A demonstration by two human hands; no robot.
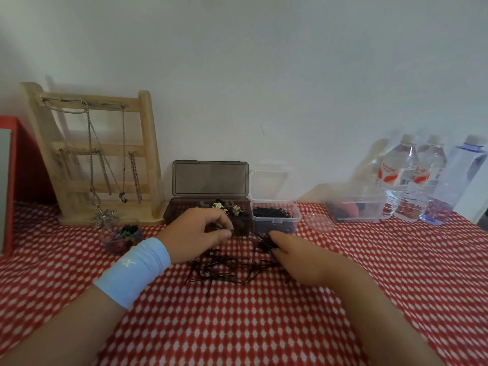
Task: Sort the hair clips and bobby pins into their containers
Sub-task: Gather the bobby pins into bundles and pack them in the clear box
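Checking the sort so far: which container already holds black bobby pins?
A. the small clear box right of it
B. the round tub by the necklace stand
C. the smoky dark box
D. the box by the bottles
A: the small clear box shows a heap of thin black pins; the smoky dark box holds claw clips.
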